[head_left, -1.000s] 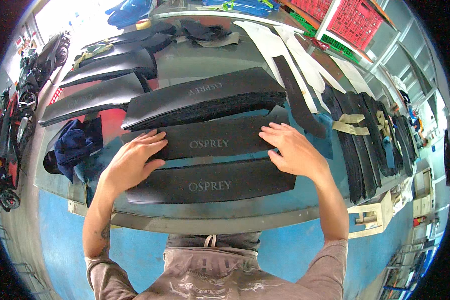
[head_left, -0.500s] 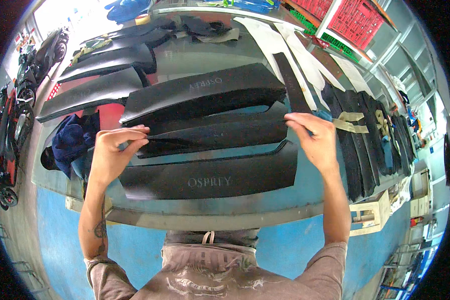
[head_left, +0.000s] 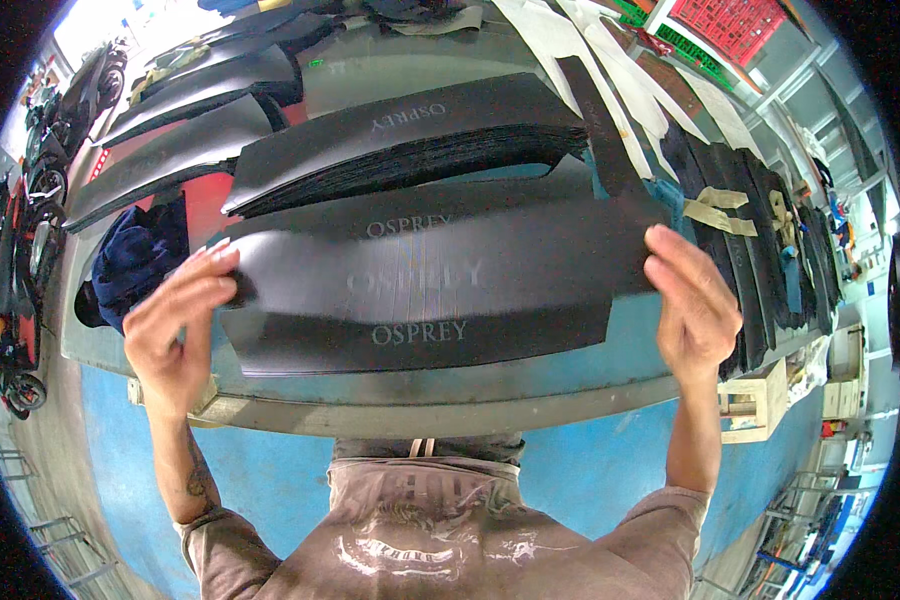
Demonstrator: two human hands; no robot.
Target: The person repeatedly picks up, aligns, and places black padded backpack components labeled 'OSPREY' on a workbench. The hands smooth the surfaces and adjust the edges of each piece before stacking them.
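Observation:
A long black flexible panel (head_left: 530,255) with grey lettering spans the space between my hands, slightly motion-blurred. My left hand (head_left: 178,318) pinches its left end; the thumb is partly hidden. At the opposite end, my right hand (head_left: 695,305) has its fingers closed on the panel's edge. Below it, nearer me, another lettered black panel (head_left: 530,342) lies flat on the table (head_left: 470,392). Behind the held piece, a further black panel is partly covered. Farther back rests a thick stack of black panels (head_left: 310,150), its many layered edges facing me.
More black panel stacks (head_left: 185,150) line the table's left side, with a dark blue cloth (head_left: 140,255) nearby. White strips (head_left: 610,75) and a narrow black strip (head_left: 602,130) lie at the back right. Bundled black pieces (head_left: 735,250) line the right, above a wooden crate (head_left: 760,405).
The panel between my hands has turned from nearly edge-on to showing its broad lettered face. My hands have spread apart, covering more of the lower panel with it.

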